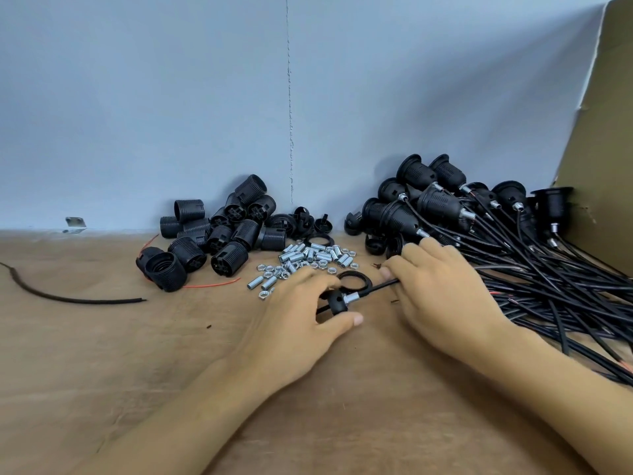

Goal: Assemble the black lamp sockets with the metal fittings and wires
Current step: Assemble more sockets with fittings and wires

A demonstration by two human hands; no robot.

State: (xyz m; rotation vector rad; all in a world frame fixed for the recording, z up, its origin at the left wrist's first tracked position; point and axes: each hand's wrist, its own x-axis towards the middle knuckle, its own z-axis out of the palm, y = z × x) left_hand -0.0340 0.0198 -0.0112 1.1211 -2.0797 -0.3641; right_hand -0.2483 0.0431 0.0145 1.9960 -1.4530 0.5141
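At the middle of the table (102,337), the left hand (301,313) curls its fingers round a black socket cap (333,299) with its metal fitting (352,298) while the right hand (445,293) pinches the wire (378,287), seemingly feeding it through; next, I'd guess, pulling it clear inside.

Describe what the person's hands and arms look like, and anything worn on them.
The left hand and the right hand are bare: no gloves, rings or watch show. The left forearm and the right forearm are uncovered down to the picture's edge, with no sleeve, strap or marking in view. The left thumbnail looks short.
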